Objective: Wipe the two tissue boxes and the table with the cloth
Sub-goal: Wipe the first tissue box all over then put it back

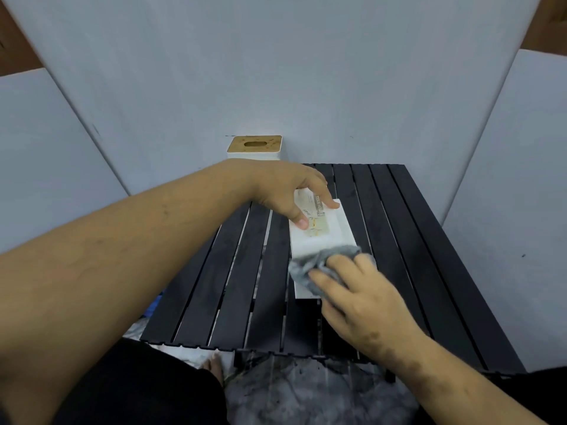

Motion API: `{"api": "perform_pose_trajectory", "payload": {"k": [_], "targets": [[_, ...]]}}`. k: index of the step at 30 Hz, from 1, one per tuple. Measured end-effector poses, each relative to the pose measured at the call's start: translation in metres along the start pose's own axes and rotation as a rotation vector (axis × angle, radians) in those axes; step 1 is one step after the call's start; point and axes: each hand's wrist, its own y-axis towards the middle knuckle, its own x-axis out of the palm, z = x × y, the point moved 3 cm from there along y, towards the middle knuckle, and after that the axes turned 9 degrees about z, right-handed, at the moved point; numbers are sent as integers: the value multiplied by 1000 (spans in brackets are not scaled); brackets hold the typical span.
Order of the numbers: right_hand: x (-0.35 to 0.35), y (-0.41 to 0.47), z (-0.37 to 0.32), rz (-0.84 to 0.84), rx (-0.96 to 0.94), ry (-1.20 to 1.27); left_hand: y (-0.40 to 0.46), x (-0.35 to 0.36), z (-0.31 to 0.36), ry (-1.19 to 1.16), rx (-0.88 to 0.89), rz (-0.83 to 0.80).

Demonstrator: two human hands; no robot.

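Note:
A white tissue box [334, 231] with a printed label lies lengthwise on the black slatted table [408, 240]. My left hand [288, 188] grips its far end, thumb and fingers on either side. My right hand [359, 289] presses a crumpled grey cloth [319, 262] onto the box's near end. A second tissue box [254, 147], white with a wooden lid and an oval slot, stands at the table's far edge against the back wall.
Pale grey panels enclose the table at the back [276, 72], left [46, 148] and right [521, 179]. My dark-clothed legs [138, 388] and a bare foot [214, 366] show below the table's near edge, above a marbled floor [306, 394].

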Motion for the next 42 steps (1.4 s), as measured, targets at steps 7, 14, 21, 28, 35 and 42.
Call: {"api": "perform_pose_trajectory", "payload": {"k": [7,14,21,28,35,42], "targets": [[-21,13,-2,180,10,24,-2,2,0,-20,-15,0],[0,-16,5,-30,76,52,-1,3,-4,-29,-32,6],[-16,-21,30,-66,172,154,-2,4,-2,-34,-33,13],[-33,-14,50,37,287,160,-3,4,3,-41,-49,-10],[-27,-14,29,67,273,109,-3,7,2,-65,-53,12],[9,-27,-5,-74,159,1,-4,7,4,-90,-46,25]]}}
